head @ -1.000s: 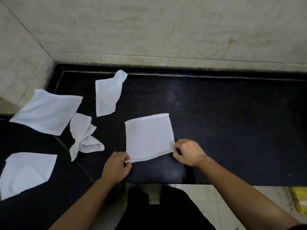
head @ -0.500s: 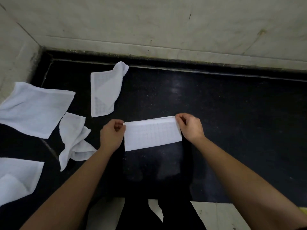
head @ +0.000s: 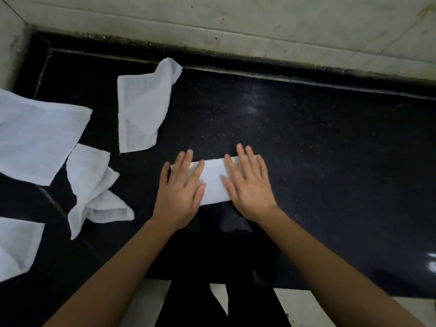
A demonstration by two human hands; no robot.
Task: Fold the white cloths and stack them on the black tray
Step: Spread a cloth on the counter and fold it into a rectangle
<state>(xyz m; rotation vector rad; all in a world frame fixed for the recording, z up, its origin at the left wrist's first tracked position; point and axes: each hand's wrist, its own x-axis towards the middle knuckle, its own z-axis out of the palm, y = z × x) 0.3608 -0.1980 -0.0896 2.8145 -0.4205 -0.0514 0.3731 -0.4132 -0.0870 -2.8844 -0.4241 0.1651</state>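
A white cloth [head: 214, 179], folded in half into a wide strip, lies flat on the black counter [head: 318, 149]. My left hand [head: 180, 190] rests flat on its left end, fingers spread. My right hand [head: 250, 185] lies flat on its right end, fingers apart. Neither hand grips it. Several unfolded white cloths lie to the left: one [head: 144, 107] behind the strip, a crumpled one [head: 94, 187], a large flat one [head: 37, 138] and one [head: 16, 249] at the lower left edge. No black tray shows in this view.
A pale tiled wall [head: 236, 22] runs along the back and left of the counter. The counter's front edge [head: 306, 290] is near my body, with light floor tiles below. My dark trouser legs [head: 221, 308] show under it.
The cloth's near edge was lifted and brought over to the far edge, folding it in half. Both hands then let go of the corners and now press flat on the strip.
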